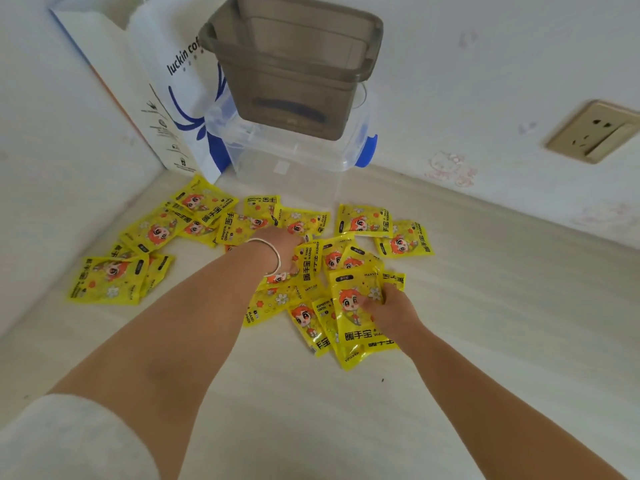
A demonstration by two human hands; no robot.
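Observation:
Several yellow hand-warmer packets with an orange-haired cartoon figure lie scattered on the pale floor. My right hand grips a small stack of these packets, thumb on the top one, fingers underneath. My left hand, with a silver bangle on the wrist, reaches into the middle of the pile and touches packets there; its fingers are mostly hidden behind the hand, so its hold is unclear.
A clear plastic box with a blue latch stands by the wall, a smoky grey bin on top of it. A white paper bag leans in the corner. A wall socket is at right.

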